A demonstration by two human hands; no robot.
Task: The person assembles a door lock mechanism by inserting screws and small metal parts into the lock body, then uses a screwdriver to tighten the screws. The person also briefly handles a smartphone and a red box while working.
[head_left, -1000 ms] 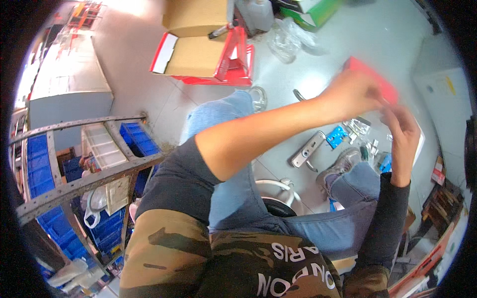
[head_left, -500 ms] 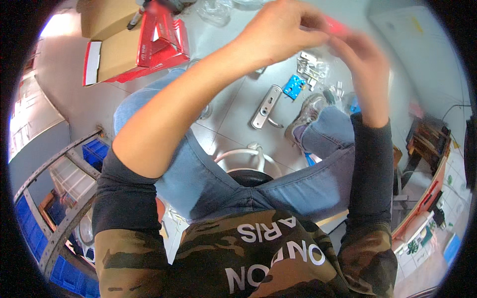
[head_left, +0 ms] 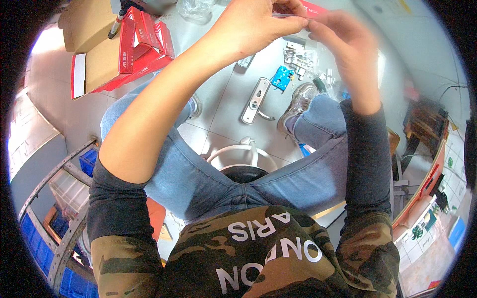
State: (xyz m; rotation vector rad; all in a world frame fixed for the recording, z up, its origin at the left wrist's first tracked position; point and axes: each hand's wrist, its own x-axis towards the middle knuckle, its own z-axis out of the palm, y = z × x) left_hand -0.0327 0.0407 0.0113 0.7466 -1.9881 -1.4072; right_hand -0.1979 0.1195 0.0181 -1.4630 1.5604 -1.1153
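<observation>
At the top centre of the frame the left hand (head_left: pixel 258 25) and the right hand (head_left: pixel 343 39) meet, fingers curled together around a thin red flat piece (head_left: pixel 312 7), which sits pinched between them at the very top edge; the right hand is blurred, so its exact grip cannot be told. Below them, on the grey floor (head_left: pixel 223 107), lie a silver metal door handle plate (head_left: pixel 256 101) and a small blue rectangular part (head_left: pixel 281 77). An open red cardboard box (head_left: pixel 119 49) sits at the upper left.
</observation>
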